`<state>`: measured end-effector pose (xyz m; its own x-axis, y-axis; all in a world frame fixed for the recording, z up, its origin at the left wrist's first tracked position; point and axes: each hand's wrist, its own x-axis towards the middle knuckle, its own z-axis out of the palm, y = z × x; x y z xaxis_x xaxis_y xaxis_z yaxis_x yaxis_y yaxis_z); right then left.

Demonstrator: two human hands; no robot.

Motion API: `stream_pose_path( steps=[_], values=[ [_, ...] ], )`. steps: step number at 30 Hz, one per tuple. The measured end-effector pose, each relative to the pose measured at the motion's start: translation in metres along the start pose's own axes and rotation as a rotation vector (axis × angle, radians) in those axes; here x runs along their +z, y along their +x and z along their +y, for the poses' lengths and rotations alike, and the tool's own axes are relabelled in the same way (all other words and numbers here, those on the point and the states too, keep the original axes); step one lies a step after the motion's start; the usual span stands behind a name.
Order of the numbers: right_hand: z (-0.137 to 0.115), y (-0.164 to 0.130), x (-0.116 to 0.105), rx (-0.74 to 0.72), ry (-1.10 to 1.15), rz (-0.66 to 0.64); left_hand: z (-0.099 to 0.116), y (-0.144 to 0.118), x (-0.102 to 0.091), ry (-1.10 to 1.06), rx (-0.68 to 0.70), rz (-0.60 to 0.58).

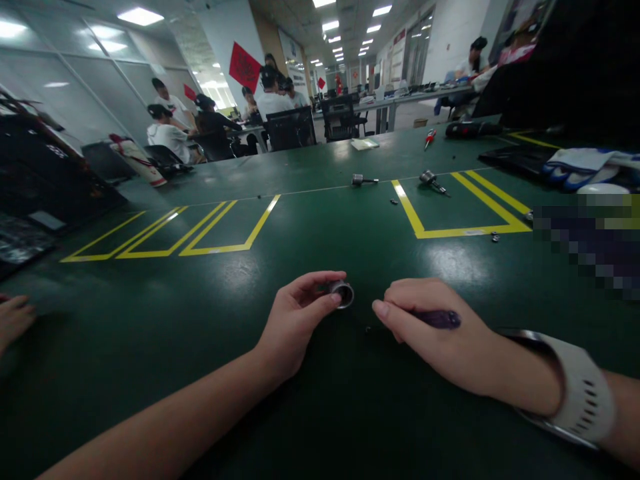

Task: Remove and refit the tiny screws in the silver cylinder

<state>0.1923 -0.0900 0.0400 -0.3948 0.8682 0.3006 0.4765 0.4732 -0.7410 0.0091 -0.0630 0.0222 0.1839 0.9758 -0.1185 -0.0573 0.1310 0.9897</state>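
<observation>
Resting at the far left edge of the table [320,220], another person's hand [13,319] lies flat and apart from the work. Next come 2 yellow-taped bays [200,233] on the green top, both well beyond the hands. The left hand [295,320] lies on the table and pinches a small metal ring [343,294] between thumb and fingertips, so this grip is closed on the ring, which sits tilted with its bore facing up and toward the right hand. Just beside it, the right hand [430,330] is curled around a dark purple tool [437,319]; its grip is closed on the tool, whose working tip is hidden under the fingers. A watch [575,387] sits on that wrist.

To do this step well, I judge the ring should stay steadied low against the table while the tool comes in along the bore's axis, not at a slant. Further right, 2 sockets [364,179] and [431,180] lie near another yellow bay, with small loose parts [495,236] and blue-white gloves [585,167] beyond.
</observation>
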Motion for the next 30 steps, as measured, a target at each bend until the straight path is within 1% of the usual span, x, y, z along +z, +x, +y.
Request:
stream_pose_path(
  steps=[2, 4, 6, 9, 11, 13, 18, 22, 30],
  values=[
    [-0.002, 0.0, 0.0, 0.002, -0.028, -0.028, 0.005, -0.003, 0.001, -0.051, -0.026, 0.02],
    [-0.002, -0.002, 0.002, -0.042, -0.022, 0.004, 0.011, -0.006, 0.003, -0.117, -0.053, 0.048],
    [0.001, -0.004, 0.005, -0.133, -0.004, 0.051, 0.015, -0.008, 0.005, -0.166, -0.068, 0.085],
    [0.002, -0.009, 0.005, -0.277, 0.037, 0.123, 0.017, -0.01, 0.007, -0.172, -0.082, 0.126],
    [0.0, -0.012, 0.002, -0.351, 0.056, 0.187, 0.016, -0.011, 0.006, -0.154, -0.08, 0.13],
    [-0.004, -0.014, -0.002, -0.393, 0.043, 0.214, 0.015, -0.013, 0.006, -0.12, -0.068, 0.115],
    [-0.01, -0.016, -0.003, -0.425, -0.003, 0.191, 0.013, -0.019, 0.006, -0.01, -0.017, 0.055],
    [-0.01, -0.014, -0.001, -0.435, -0.029, 0.166, 0.012, -0.022, 0.007, 0.012, -0.012, 0.018],
    [-0.011, -0.014, 0.002, -0.431, -0.068, 0.155, 0.013, -0.022, 0.009, 0.067, 0.031, 0.024]
  ],
)
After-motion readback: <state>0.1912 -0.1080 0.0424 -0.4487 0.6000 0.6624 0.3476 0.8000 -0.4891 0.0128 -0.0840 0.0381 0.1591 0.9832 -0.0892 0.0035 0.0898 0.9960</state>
